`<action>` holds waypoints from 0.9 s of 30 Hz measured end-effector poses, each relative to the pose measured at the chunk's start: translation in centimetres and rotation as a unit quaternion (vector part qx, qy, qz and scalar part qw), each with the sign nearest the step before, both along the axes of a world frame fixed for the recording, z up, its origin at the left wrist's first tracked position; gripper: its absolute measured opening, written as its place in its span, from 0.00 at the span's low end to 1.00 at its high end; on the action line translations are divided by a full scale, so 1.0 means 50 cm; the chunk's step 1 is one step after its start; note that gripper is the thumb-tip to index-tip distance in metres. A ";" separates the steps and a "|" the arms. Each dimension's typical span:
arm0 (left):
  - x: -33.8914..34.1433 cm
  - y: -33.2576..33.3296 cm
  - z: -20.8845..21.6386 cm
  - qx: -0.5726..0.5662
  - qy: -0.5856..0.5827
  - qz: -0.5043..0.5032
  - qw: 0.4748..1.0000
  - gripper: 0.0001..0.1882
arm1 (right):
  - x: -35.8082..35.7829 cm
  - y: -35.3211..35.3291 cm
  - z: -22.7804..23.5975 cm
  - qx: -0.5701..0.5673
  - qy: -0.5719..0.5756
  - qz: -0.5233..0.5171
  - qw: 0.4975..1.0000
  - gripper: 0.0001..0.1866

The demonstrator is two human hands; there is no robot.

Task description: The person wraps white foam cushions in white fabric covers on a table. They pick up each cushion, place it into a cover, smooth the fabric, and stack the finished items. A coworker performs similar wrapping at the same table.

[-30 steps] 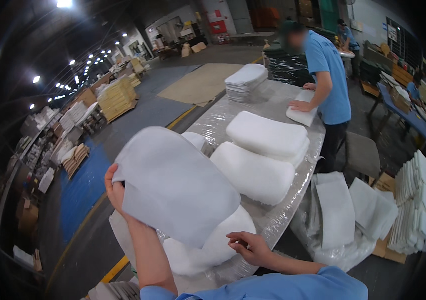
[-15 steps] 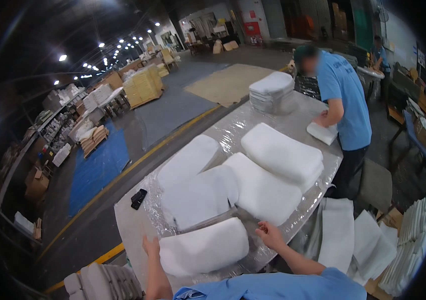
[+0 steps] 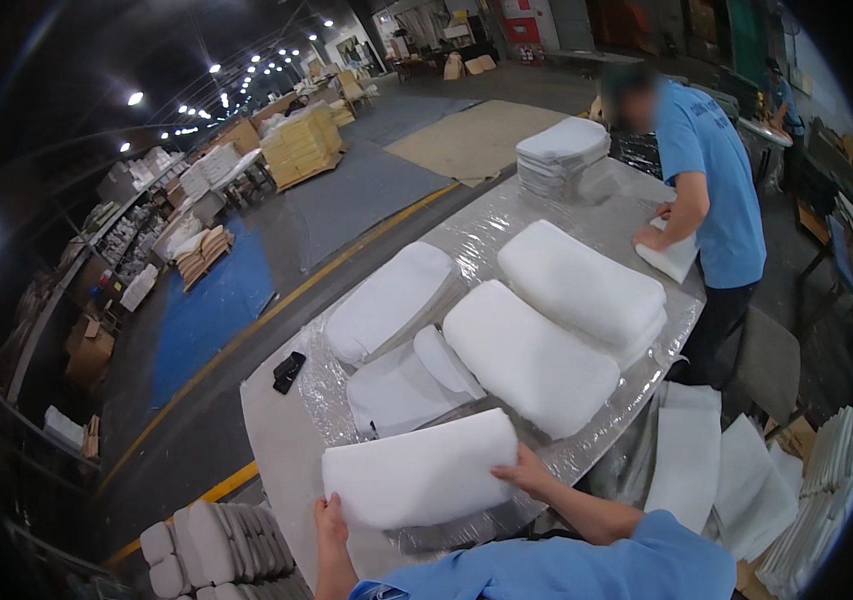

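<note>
A thick white padding piece (image 3: 422,470) with rounded corners lies at the near edge of the table, apparently held at both ends. My left hand (image 3: 331,518) grips its left end, the fingers at the near corner. At the right end my right hand (image 3: 525,472) has its fingers closed on the edge. Just beyond lies a thin white piece (image 3: 397,390) with a narrow white flap (image 3: 447,360) over its right side. Farther off are a long white pad (image 3: 392,300), a broad white pad (image 3: 532,355) and a thicker white stack (image 3: 587,285).
Clear plastic film covers much of the table (image 3: 282,440). A black object (image 3: 289,372) lies near its left edge. A co-worker (image 3: 707,190) in blue handles a white piece (image 3: 669,255) at the far right. Grey cushions (image 3: 212,550) are stacked lower left, white sheets (image 3: 687,450) lower right.
My right hand has closed on the pad's right end, and my left hand has come nearer onto its left end. The pad looks shifted slightly. The co-worker's hands moved over their white piece.
</note>
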State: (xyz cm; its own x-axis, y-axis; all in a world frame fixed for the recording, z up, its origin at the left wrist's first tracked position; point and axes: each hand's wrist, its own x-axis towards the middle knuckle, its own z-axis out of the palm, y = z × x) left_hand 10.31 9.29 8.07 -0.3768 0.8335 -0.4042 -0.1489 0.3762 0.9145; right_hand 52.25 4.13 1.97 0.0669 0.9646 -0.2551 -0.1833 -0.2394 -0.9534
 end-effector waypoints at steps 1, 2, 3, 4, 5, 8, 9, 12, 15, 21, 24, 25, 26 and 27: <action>-0.006 0.010 0.007 0.021 0.003 -0.019 1.000 0.23 | 0.009 -0.015 0.021 -0.002 0.053 -0.024 0.998 0.40; -0.012 0.024 0.018 0.039 0.008 -0.034 0.999 0.23 | 0.016 -0.033 0.046 -0.007 0.106 -0.043 0.993 0.40; -0.011 0.043 0.033 0.056 0.012 -0.053 0.997 0.23 | 0.026 -0.051 0.070 -0.014 0.158 -0.067 0.985 0.41; -0.002 0.074 0.057 0.129 -0.042 -0.088 0.987 0.24 | 0.037 -0.062 0.089 -0.014 0.189 -0.111 0.975 0.41; 0.016 0.111 0.091 0.204 -0.094 -0.122 0.967 0.25 | 0.051 -0.067 0.104 -0.012 0.221 -0.155 0.963 0.42; 0.175 0.213 0.214 0.276 -0.096 -0.082 0.953 0.30 | 0.113 -0.043 0.133 0.041 0.264 -0.260 0.928 0.41; 0.199 0.220 0.239 0.313 -0.027 -0.102 0.944 0.32 | 0.126 -0.030 0.142 0.067 0.280 -0.277 0.917 0.41; 0.249 0.198 0.240 0.318 0.014 -0.155 0.935 0.33 | 0.152 0.000 0.181 -0.007 0.230 -0.308 0.923 0.40; 0.334 0.097 0.187 0.230 0.034 -0.284 0.930 0.36 | 0.218 -0.045 0.161 -0.007 0.155 -0.324 0.933 0.39; 0.353 -0.172 0.044 0.021 0.008 -0.485 0.874 0.34 | 0.266 -0.256 0.128 0.013 0.116 -0.454 0.883 0.35; 0.359 -0.273 0.019 0.012 -0.021 -0.568 0.822 0.32 | 0.272 -0.402 0.086 -0.039 0.121 -0.499 0.857 0.32; 0.360 -0.300 0.015 0.022 -0.018 -0.588 0.809 0.31 | 0.263 -0.451 0.073 -0.042 0.121 -0.507 0.853 0.32; 0.351 -0.329 0.013 0.031 -0.011 -0.603 0.797 0.31 | 0.246 -0.496 0.059 -0.046 0.124 -0.511 0.850 0.31; 0.341 -0.357 0.010 0.030 -0.020 -0.606 0.795 0.30 | 0.225 -0.541 0.044 -0.051 0.128 -0.514 0.847 0.30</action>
